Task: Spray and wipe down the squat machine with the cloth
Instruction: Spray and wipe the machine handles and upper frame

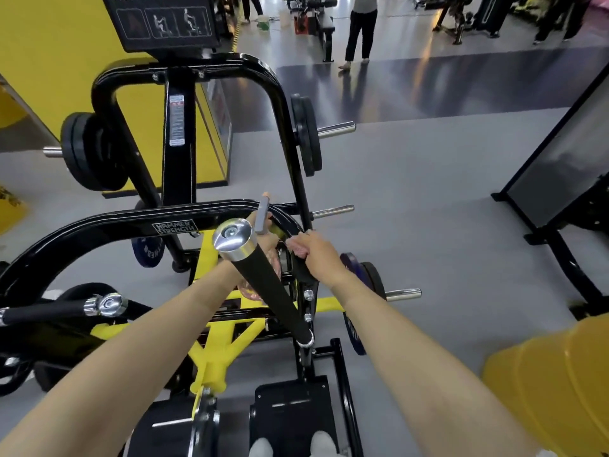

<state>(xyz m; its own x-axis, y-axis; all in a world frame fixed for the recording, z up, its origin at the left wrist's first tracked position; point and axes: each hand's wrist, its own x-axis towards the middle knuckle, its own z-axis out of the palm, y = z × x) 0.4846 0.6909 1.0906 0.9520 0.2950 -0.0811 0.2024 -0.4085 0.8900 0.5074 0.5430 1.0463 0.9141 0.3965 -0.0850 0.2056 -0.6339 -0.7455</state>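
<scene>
The right hand (316,253) is closed around a bunched pinkish cloth (295,244), pressing it onto the right-hand bend of the curved black bar (131,222) of the squat machine (178,153). From that bend the bar's long axis runs away to the left in a shallow arc, and on the right it turns downward toward the base. Any wiping stroke would therefore have to follow the tube leftward or down, not across it. The left hand (268,242) sits just left of the cloth, partly hidden behind the black handle (273,295) with its chrome cap. It appears wrapped around a spray bottle (262,216), whose grey head stands up above the bar, though how each finger lies cannot be made out. Of the 2 hands, the right is the one already touching the bar, so the wipe looks to be its job. The bottle is close enough to wet the tube just ahead of the cloth.
</scene>
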